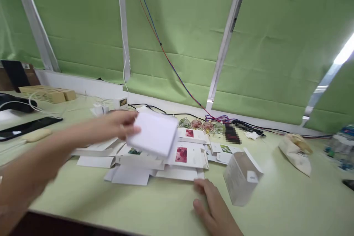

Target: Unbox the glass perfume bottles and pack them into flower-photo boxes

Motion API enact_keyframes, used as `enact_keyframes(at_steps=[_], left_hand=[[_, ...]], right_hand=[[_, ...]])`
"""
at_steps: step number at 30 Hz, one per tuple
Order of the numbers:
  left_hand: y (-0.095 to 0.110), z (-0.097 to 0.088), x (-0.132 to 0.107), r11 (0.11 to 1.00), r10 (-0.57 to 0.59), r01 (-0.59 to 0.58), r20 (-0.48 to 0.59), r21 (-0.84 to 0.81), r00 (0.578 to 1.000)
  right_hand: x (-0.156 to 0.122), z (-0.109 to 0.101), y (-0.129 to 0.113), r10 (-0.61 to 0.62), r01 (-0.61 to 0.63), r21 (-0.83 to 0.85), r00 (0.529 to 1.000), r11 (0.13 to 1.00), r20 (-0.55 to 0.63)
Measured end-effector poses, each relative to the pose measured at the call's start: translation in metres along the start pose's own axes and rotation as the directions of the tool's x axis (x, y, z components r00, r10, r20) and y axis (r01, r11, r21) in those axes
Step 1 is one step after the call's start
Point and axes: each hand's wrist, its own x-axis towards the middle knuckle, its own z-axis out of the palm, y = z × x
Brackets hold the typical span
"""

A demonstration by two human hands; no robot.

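left hand pinching white piece by its edge, above flat cartons. right hand at their near side, thumb and fingers parted; open box just right of it.

Looks like an office or small workroom to me: green blinds, long pale table, cables, white boxes.
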Motion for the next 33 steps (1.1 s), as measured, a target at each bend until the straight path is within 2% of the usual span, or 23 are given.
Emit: enact_keyframes(at_steps=[1,3,5,7,9,13,18,26,33], left_hand=[[0.012,0.032,-0.019,0.991,0.066,-0.061,0.044,-0.118,0.997],[0.029,0.098,-0.048,0.967,0.09,-0.091,-0.015,-0.237,0.996],[0.036,0.152,-0.062,0.932,0.106,-0.109,-0.027,-0.346,0.994],[0.034,0.187,-0.062,0.913,0.08,-0.101,-0.069,-0.395,0.994],[0.027,0.203,-0.055,0.899,0.017,-0.071,-0.129,-0.432,0.992],[0.016,0.208,-0.047,0.881,-0.003,-0.079,-0.171,-0.467,0.985],[0.014,0.205,-0.05,0.861,0.035,-0.098,-0.134,-0.498,0.99],[0.016,0.2,-0.05,0.817,0.037,-0.09,-0.103,-0.57,0.994],[0.021,0.197,-0.055,0.793,0.006,-0.07,-0.108,-0.605,0.994]], right_hand=[[-0.001,-0.005,-0.005,0.051,-0.052,0.117,0.999,0.992,0.017],[-0.003,-0.015,-0.014,0.13,-0.155,0.284,0.986,0.946,0.104],[-0.004,-0.022,-0.021,0.177,-0.237,0.318,0.962,0.918,0.205],[-0.003,-0.023,-0.025,0.189,-0.262,0.265,0.944,0.928,0.271],[0.0,-0.02,-0.027,0.193,-0.256,0.187,0.934,0.949,0.302],[0.006,-0.014,-0.025,0.21,-0.242,0.049,0.913,0.969,0.351],[0.005,-0.01,-0.023,0.194,-0.189,-0.051,0.907,0.981,0.373],[0.003,-0.013,-0.027,0.143,-0.12,-0.082,0.912,0.989,0.385],[0.004,-0.013,-0.023,0.213,-0.143,-0.177,0.849,0.974,0.484]])
